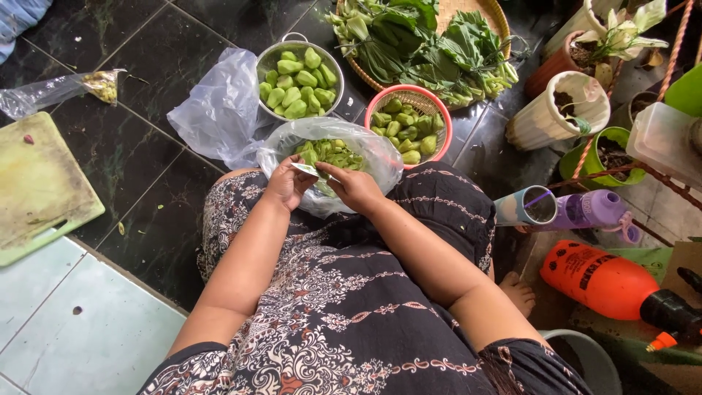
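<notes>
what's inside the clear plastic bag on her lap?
Cut green vegetable pieces fill the clear plastic bag. Left hand and right hand hold one piece over it, hiding the bag's near side and bottom.

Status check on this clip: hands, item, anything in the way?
Left hand and right hand both pinch one green pod piece. Held over clear bag of peelings on lap. Nothing in the way.
</notes>
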